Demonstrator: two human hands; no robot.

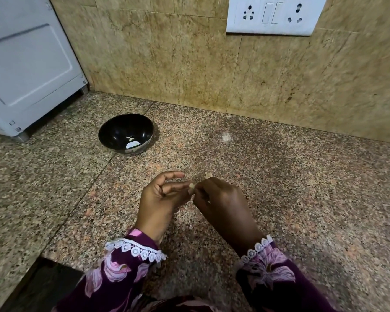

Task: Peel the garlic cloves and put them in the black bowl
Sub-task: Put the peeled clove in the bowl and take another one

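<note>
Two hands meet just below the middle of the frame, above a speckled granite counter (279, 176). The left hand (160, 199) is turned palm-inward, its thumb and a fingertip pinching a small pale garlic clove (191, 185), while its forefinger arches free above. The right hand (221, 201) shows its back to the camera, fingers curled inward and pressed against the same clove from the other side; exactly which of its fingertips touch the clove cannot be told. A small scrap of pale garlic skin (208, 175) shows just above the right hand's knuckles; whether it lies on the counter or is held cannot be told. Both wrists come out of dark purple floral sleeves (126, 271) edged with white lace, entering from the bottom of the frame. Up and to the left of the hands, well apart from them, a black bowl (126, 134) stands upright on the counter, and a few whitish peeled cloves (132, 143) lie in its bottom. At the far left of the frame a white appliance (29, 70) stands on the counter. A tan stone-tiled wall (167, 64) rises behind the counter, and a white switch plate with two sockets (275, 14) is mounted on it at the upper right.
</note>
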